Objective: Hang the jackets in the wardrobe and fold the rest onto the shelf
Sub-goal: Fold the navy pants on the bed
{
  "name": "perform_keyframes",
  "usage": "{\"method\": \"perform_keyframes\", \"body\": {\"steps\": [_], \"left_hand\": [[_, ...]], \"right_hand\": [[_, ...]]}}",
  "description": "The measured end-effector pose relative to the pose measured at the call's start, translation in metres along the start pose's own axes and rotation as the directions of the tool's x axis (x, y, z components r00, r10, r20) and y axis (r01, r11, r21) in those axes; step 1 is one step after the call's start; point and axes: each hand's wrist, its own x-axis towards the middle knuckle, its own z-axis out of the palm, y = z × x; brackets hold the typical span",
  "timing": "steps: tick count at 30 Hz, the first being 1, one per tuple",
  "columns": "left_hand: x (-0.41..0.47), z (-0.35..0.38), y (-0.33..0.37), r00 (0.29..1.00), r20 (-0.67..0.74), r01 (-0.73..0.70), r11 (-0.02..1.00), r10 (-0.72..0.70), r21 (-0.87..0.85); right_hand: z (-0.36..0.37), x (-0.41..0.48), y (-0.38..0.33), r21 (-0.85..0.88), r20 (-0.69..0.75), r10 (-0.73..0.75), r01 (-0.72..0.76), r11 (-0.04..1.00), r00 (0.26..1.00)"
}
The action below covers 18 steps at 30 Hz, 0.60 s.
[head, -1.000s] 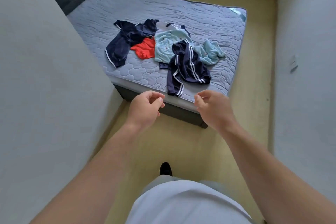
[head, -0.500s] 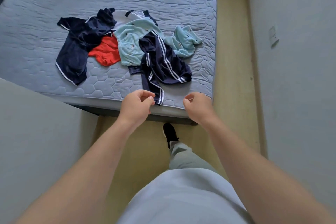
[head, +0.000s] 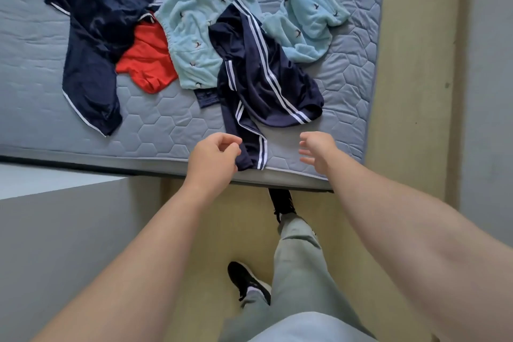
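Closer now, left hand (head: 213,155) curls loosely by the jacket (head: 266,86), perhaps touching; right hand (head: 316,150) spread, empty. Nothing looks hung or folded.

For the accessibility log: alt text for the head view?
The left hand and right hand reach toward a navy striped jacket at a mattress's near edge. Light blue clothes, a red garment and a navy top lie behind.

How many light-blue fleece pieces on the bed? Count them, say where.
2 fleece pieces: one mid-pile beside the red garment, one at the right end. More may hide underneath.
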Motion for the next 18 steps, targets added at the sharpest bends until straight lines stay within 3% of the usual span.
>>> {"method": "perform_keyframes", "body": {"steps": [7,18], "left_hand": [[0.064,0.028,-0.027,0.995,0.052,0.082,0.997,-0.082,0.008],[0.155,0.052,-0.037,0.991,0.067,0.115,0.993,-0.117,0.032]], "right_hand": [[0.021,0.106,-0.024,0.289,0.007,0.211,-0.204,0.935,0.977],[0.037,0.202,-0.044,0.503,-0.023,0.255,-0.209,0.839,0.967]]}}
